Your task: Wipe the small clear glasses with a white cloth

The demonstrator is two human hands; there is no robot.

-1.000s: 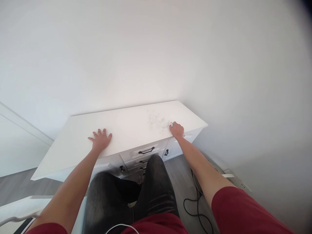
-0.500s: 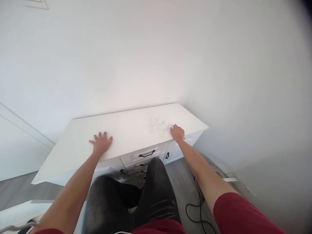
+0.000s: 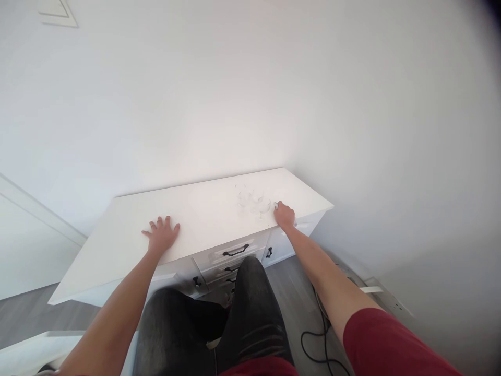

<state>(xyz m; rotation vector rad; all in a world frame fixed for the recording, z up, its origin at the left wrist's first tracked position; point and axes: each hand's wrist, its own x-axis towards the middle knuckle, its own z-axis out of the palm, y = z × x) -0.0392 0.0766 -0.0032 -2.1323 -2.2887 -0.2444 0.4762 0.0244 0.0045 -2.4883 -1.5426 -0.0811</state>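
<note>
A: On the floor right of the white dresser, what's around?

B: Black looped cable (image 3: 319,334) on the grey wood-look floor (image 3: 31,308), by a white baseboard strip (image 3: 371,289). The person's dark grey trouser legs (image 3: 235,318) fill the space right in front of the drawers, covering part of them. Black bar drawer handle (image 3: 235,251) shows just above the knee, small black knobs (image 3: 268,253) beside it.

A: Surface and room?

B: Flat white dresser top (image 3: 203,209), pushed into a corner of plain white walls (image 3: 235,94). White vent frame (image 3: 58,13) sits high on the wall at far left. Top looks bare apart from the glassware.

A: The glass things?

B: Cluster of small clear glass pieces (image 3: 254,201) on the right part of the top, near the front edge. Very faint against the white; can't tell the count or exact shapes, some look like little bowls or cups.

A: Hands?

B: Left hand (image 3: 162,235) lies flat, palm down, fingers spread wide, on the top near the front edge, well apart from the glass. Right hand (image 3: 285,215) rests at the front edge, fingers curled narrow, fingertips just beside or touching the nearest glass piece. Can't tell if it grips anything. Red short sleeves (image 3: 387,339) on the upper arms.
</note>
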